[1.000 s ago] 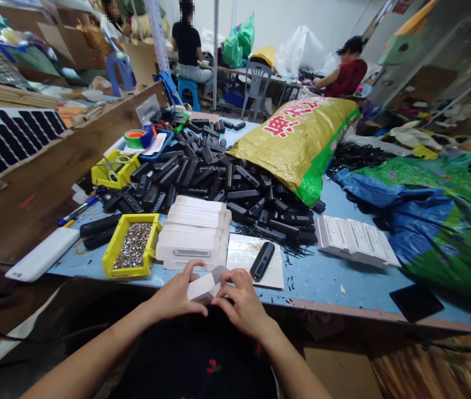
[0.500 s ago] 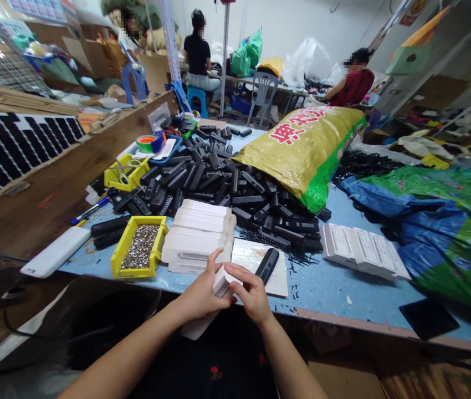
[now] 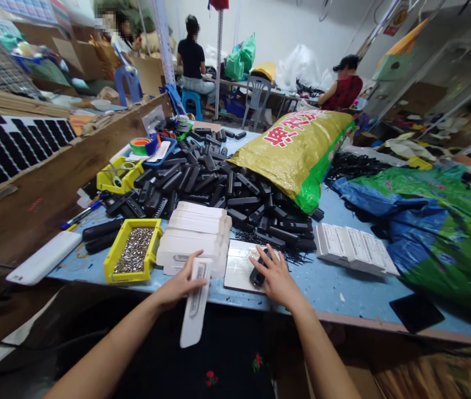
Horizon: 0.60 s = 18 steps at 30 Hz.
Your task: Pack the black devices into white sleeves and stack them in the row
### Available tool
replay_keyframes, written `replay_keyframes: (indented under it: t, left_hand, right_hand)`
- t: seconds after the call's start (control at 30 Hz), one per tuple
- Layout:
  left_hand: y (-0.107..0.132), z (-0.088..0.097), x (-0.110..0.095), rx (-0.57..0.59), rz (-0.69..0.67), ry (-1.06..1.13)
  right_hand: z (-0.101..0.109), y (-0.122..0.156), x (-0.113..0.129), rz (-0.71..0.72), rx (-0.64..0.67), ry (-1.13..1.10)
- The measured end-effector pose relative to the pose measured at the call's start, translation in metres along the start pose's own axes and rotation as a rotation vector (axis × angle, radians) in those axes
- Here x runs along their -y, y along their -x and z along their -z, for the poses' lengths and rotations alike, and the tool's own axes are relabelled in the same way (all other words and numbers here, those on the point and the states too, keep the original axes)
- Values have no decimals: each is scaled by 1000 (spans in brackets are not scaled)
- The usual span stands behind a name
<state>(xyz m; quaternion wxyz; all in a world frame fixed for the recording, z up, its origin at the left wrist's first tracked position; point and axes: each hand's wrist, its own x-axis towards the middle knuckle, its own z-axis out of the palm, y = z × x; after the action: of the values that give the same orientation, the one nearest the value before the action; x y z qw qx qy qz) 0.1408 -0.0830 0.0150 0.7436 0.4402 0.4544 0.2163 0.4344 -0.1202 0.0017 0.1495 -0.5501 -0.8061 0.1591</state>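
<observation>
My left hand (image 3: 180, 284) pinches a white printed card (image 3: 195, 310) between thumb and fingers. The card is long, has rounded lower corners and a printed outline, and hangs tilted past the table's front edge. My right hand (image 3: 279, 281) lies with fingers spread over a black plastic casing (image 3: 256, 277), partly covering it. Whether the fingers grip it at all is hard to see, but they look stretched out. Beneath the casing is a white board (image 3: 235, 269). A thick stack of similar white cards (image 3: 192, 244) sits just beyond my left hand.
A yellow bin (image 3: 108, 266) of small metal pieces stands left of the stack. Black casings (image 3: 206, 183) are heaped behind, under a gold-green sack (image 3: 289, 155). Folded white cards (image 3: 354, 249) lie to the right, near a black flat object (image 3: 416, 312). Several people sit farther back.
My hands, together on the white card before, have come apart. The left keeps the card, now extended downward; the right has moved right onto the black casing. The view has shifted slightly.
</observation>
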Motion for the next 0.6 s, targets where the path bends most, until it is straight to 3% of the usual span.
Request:
replay_keyframes:
  t: [0.07, 0.13, 0.2, 0.27, 0.33, 0.4, 0.6]
  left_hand:
    - [1, 8, -1, -55, 25, 330]
    - [-1, 6, -1, -232, -23, 597]
    - [-4, -6, 1, -424, -67, 766]
    - [-7, -25, 5, -494, -29, 867]
    - [-7, -41, 10, -446, 61, 924]
    - [-5, -51, 16, -366, 140, 953]
    - [1, -57, 31, -204, 300, 1024]
  right_hand:
    - [7, 5, -17, -14, 32, 48]
    - [9, 7, -10, -40, -91, -160]
    - [5, 4, 17, -118, -394, -533]
    - [-1, -3, 53, -167, -720, -894]
    - [-9, -13, 83, -150, -920, -1056]
    - [-15, -21, 99, -143, -982, -1055]
    - [-10, -31, 91, -125, -1184, -1108]
